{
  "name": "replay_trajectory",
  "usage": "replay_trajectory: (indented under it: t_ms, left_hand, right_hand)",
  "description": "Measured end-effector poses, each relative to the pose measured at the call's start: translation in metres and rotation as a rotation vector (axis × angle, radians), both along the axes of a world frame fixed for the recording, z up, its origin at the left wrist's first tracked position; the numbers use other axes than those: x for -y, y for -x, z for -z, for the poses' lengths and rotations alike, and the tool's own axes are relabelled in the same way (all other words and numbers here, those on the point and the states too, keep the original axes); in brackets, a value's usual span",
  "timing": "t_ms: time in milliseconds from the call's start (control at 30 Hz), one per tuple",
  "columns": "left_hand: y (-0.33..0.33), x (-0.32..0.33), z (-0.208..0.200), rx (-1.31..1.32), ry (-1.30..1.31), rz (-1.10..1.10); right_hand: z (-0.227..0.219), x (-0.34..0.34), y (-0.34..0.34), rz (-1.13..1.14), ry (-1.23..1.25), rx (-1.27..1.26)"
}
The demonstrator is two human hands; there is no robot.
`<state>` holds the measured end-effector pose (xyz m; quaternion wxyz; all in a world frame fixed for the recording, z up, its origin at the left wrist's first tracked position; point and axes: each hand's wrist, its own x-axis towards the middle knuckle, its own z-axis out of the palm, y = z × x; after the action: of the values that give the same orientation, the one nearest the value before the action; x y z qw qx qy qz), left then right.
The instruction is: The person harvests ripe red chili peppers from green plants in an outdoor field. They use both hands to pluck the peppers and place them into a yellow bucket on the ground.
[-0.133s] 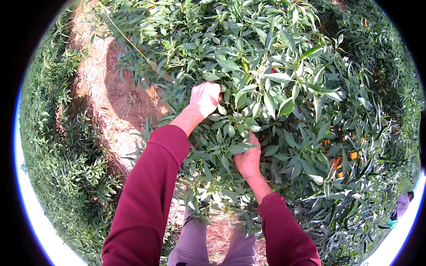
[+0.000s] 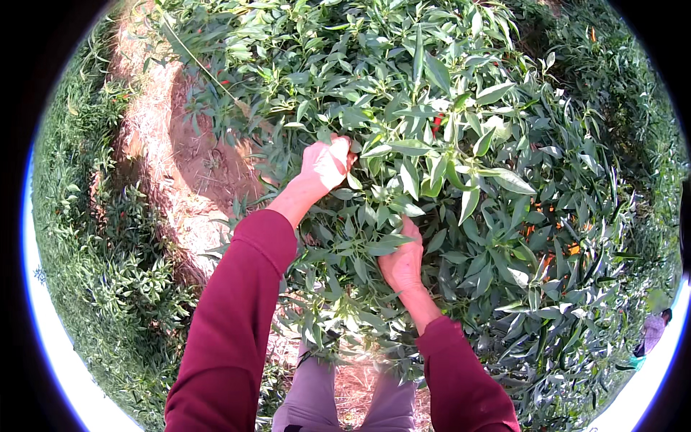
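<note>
My left hand point(image 2: 329, 161) is closed among the leaves of a leafy pepper plant point(image 2: 410, 147), in bright sun. Its fingertips are turned away, and whatever they grip cannot be made out. Lower and to the right, my right hand point(image 2: 403, 263) reaches up into the foliage. Leaves cover most of its fingers, so what it touches is hidden. A red pepper point(image 2: 437, 123) shows through the leaves above and to the right of both hands. Over my right hand a tall sprig with broad leaves leans out from the plant.
A dirt path point(image 2: 212, 162) with dry straw runs along the left, with another row of plants point(image 2: 137, 281) beyond it. Something orange point(image 2: 574, 249) shows through the foliage at right. Another person point(image 2: 653, 333) is at the far right edge.
The leafy sprig right of my left hand has swung left and downward. My left hand has shifted very slightly left; my right hand stays nearly in place.
</note>
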<state>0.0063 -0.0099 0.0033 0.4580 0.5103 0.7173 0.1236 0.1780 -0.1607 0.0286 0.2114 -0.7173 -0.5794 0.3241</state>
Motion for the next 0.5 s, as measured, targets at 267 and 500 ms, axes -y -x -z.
replay_trajectory:
  t_ms: [267, 500]
  left_hand:
    - [0.002, 0.006, -0.003, -0.296, -0.156, 0.362]
    - [-0.003, -0.002, -0.008, -0.338, -0.25, 0.52]
  right_hand:
    - [0.004, -0.005, 0.0, 0.025, -0.046, -0.039]
    - [0.008, -0.01, -0.003, -0.042, 0.083, -0.129]
